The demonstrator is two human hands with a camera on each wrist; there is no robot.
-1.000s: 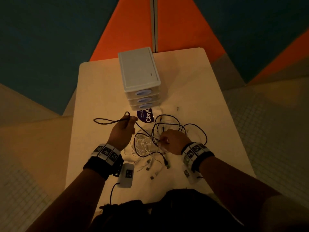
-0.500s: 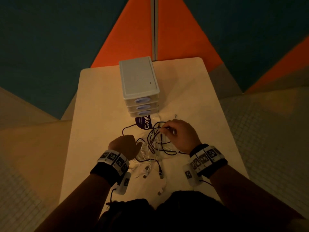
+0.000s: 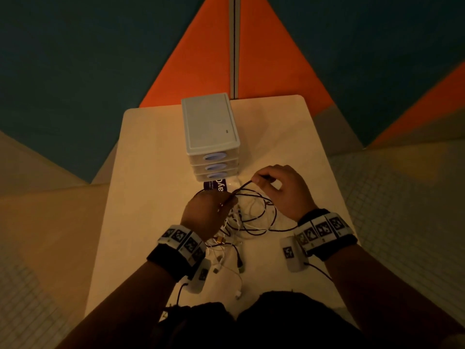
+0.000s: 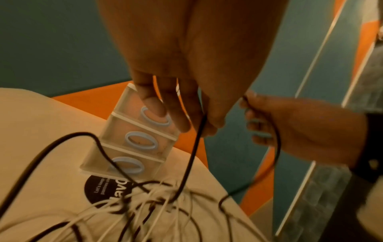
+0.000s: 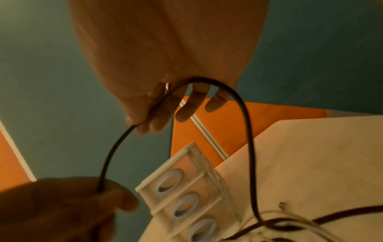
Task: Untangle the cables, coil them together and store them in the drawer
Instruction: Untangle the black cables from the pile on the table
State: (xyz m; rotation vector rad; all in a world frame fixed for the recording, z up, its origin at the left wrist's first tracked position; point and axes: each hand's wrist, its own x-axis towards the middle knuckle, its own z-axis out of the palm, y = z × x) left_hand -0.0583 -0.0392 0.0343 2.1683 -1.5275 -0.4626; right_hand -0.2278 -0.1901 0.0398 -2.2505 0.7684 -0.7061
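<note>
Both hands' grips now clamped on black cable (image 3: pixel 243 187), right hand (image 3: pixel 281 190) farther out, left hand (image 3: pixel 206 212).

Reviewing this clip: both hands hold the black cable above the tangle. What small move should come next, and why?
Probably the right hand should draw the black cable up and away while the left hand steadies it. It runs between both hands, but loops of it lie crossed with the white cables, and the drawers are all shut.
</note>
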